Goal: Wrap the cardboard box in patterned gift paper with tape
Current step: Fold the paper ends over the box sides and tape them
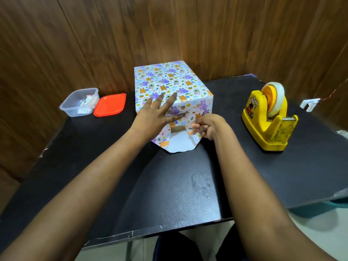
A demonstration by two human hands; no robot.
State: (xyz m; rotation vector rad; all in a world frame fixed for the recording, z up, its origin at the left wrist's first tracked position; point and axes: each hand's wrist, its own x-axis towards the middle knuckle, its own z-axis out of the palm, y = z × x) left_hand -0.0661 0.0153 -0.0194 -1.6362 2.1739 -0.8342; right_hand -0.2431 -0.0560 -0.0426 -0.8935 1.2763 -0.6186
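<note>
Two hands work at the near end of the cardboard box (pixel 178 128), which stands mid-tabletop (pixel 169 185) and is mostly covered in patterned gift paper (pixel 169 80). The left hand (pixel 156 113) lies flat, fingers spread on the box's top and thumb pressing the near face. The right hand (pixel 207 127), fingers curled, pinches the paper's right side fold. A bottom flap (pixel 178 145) lies white side up on the tabletop. A yellow tape dispenser (pixel 269 119) sits to the right; a clear container (pixel 80 102) and red lid (pixel 110 104) sit left.
</note>
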